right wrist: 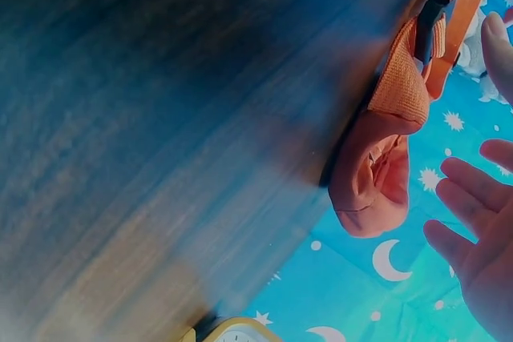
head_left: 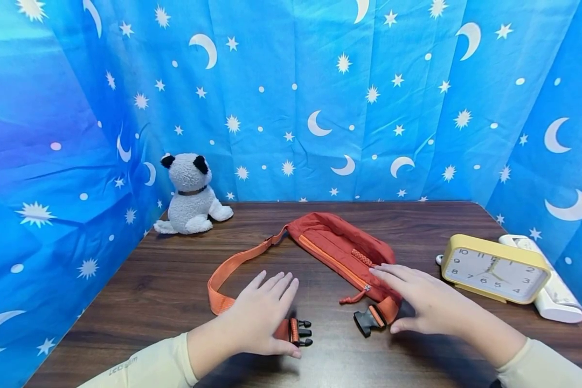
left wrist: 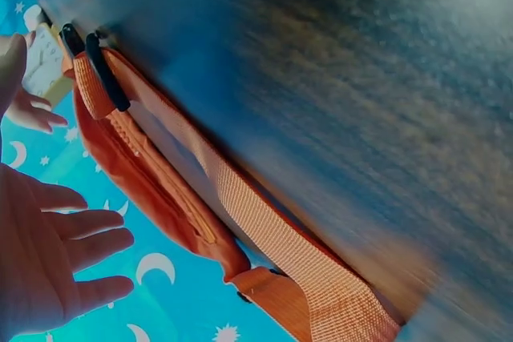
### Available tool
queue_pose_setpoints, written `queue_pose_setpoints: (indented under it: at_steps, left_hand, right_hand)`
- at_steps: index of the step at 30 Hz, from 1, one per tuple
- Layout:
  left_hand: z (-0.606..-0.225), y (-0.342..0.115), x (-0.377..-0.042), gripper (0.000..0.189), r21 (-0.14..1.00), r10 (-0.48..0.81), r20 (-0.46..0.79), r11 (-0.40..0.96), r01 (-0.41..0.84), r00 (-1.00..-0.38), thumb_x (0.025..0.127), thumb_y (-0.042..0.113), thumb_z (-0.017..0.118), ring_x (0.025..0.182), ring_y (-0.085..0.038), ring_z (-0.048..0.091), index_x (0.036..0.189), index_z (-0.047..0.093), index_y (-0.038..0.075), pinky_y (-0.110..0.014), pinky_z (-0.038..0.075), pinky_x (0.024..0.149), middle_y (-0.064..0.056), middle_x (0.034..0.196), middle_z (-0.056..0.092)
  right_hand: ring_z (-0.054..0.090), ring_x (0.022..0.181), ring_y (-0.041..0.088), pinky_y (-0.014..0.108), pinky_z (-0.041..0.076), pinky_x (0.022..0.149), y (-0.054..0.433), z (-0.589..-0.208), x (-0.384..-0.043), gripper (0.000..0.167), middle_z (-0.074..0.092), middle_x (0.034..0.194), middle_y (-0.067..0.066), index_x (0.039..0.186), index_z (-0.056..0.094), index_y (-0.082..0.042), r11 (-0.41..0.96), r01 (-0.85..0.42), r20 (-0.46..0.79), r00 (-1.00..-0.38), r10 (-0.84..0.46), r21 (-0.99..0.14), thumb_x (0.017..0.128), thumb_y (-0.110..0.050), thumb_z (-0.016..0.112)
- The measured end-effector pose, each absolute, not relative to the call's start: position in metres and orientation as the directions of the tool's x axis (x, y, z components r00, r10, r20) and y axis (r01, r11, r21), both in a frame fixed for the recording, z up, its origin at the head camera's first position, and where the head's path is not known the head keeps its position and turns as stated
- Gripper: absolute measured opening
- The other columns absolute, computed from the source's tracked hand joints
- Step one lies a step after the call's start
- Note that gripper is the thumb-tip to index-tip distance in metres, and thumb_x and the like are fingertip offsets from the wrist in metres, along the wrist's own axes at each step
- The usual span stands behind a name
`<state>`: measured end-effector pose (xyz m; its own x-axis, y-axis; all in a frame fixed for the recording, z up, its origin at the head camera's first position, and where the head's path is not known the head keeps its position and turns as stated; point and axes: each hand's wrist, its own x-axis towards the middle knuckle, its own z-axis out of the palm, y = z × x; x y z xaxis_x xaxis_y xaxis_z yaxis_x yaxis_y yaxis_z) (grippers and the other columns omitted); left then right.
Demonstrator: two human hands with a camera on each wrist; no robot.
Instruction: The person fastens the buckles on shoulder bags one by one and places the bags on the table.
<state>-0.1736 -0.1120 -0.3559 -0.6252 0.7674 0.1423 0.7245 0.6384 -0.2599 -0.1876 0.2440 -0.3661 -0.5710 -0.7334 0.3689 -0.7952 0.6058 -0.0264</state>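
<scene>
A red belt bag (head_left: 339, 242) with an orange zipper lies on the dark wooden table, its orange strap (head_left: 233, 264) curving out to the left. My left hand (head_left: 257, 312) hovers with spread fingers over the strap's end, where a black prong buckle half (head_left: 302, 333) pokes out beside the thumb. In the left wrist view its palm and straight fingers (left wrist: 96, 238) hold nothing. My right hand (head_left: 431, 302) is stretched out at the bag's right end, near the black socket buckle half (head_left: 368, 320). The right wrist view shows its fingers (right wrist: 465, 190) apart from the bag.
A white plush dog (head_left: 189, 194) with black ears sits at the back left. To the right stand a yellow alarm clock (head_left: 494, 269) and a white object (head_left: 558, 291) behind it. A blue cloth (head_left: 281, 102) with moons and stars hangs around the table (head_left: 140, 323).
</scene>
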Motion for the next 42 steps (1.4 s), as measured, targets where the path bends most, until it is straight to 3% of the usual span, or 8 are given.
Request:
queue_pose_setpoints:
  at_steps: [6,11,16,21,28,38,42]
  left_hand:
    - [-0.358,-0.110,-0.174,0.107,-0.294,0.787,0.143,0.613,0.733,-0.600,0.070,0.085,0.041,0.122,-0.028,0.046,0.135,0.045,0.000,-0.047,0.035,0.098,-0.016,0.132,0.051]
    - [-0.360,-0.109,-0.175,0.101,-0.311,0.811,0.156,0.582,0.751,-0.564,0.070,0.084,0.042,0.101,-0.023,0.054,0.125,0.053,0.000,-0.040,0.042,0.088,-0.010,0.111,0.058]
    - [-0.361,-0.108,-0.174,0.089,-0.319,0.817,0.156,0.574,0.754,-0.556,0.070,0.084,0.043,0.081,-0.019,0.050,0.108,0.058,0.005,-0.034,0.043,0.073,-0.002,0.088,0.053]
    - [-0.364,-0.107,-0.175,0.073,-0.299,0.805,0.163,0.592,0.749,-0.571,0.072,0.082,0.044,0.068,-0.015,0.043,0.086,0.053,0.011,-0.030,0.039,0.062,0.003,0.074,0.042]
    - [-0.365,-0.106,-0.176,0.065,-0.270,0.795,0.167,0.605,0.749,-0.583,0.073,0.079,0.048,0.062,-0.014,0.038,0.075,0.047,0.014,-0.027,0.036,0.056,0.005,0.068,0.036]
    - [-0.366,-0.102,-0.176,0.059,-0.196,0.792,0.135,0.610,0.768,-0.595,0.073,0.072,0.058,0.064,-0.011,0.036,0.077,0.045,0.014,-0.026,0.035,0.056,0.006,0.072,0.033]
    - [-0.367,-0.101,-0.178,0.058,-0.188,0.782,0.118,0.623,0.759,-0.612,0.072,0.069,0.062,0.065,-0.011,0.038,0.078,0.046,0.014,-0.026,0.037,0.057,0.006,0.073,0.035]
  right_hand:
    - [0.048,0.119,0.025,0.048,0.043,0.088,0.244,-0.368,-0.188,0.089,0.048,0.132,0.008,0.137,0.044,-0.007,0.604,-0.796,0.346,-0.577,-0.740,-0.036,0.067,-0.052,0.077]
    - [0.051,0.115,0.024,0.046,0.045,0.086,0.242,-0.368,-0.186,0.089,0.049,0.130,0.009,0.136,0.044,-0.005,0.619,-0.785,0.328,-0.595,-0.733,-0.041,0.066,-0.048,0.079]
    - [0.050,0.116,0.026,0.046,0.044,0.088,0.240,-0.367,-0.185,0.085,0.051,0.129,0.012,0.133,0.046,-0.001,0.644,-0.763,0.289,-0.631,-0.720,-0.062,0.068,-0.044,0.079]
    - [0.050,0.116,0.025,0.046,0.043,0.089,0.238,-0.368,-0.186,0.081,0.052,0.127,0.011,0.131,0.047,0.000,0.649,-0.757,0.263,-0.644,-0.719,-0.079,0.069,-0.041,0.080]
    - [0.052,0.114,0.025,0.046,0.044,0.088,0.235,-0.370,-0.186,0.073,0.053,0.125,0.010,0.128,0.050,0.000,0.648,-0.757,0.234,-0.648,-0.725,-0.089,0.072,-0.035,0.079]
    - [0.052,0.114,0.025,0.046,0.044,0.088,0.233,-0.371,-0.186,0.066,0.054,0.125,0.010,0.127,0.052,-0.001,0.659,-0.747,0.188,-0.663,-0.725,-0.095,0.074,-0.032,0.078]
    - [0.052,0.113,0.026,0.047,0.044,0.087,0.233,-0.372,-0.185,0.064,0.055,0.124,0.010,0.125,0.055,-0.002,0.642,-0.763,0.205,-0.641,-0.739,-0.074,0.074,-0.031,0.079]
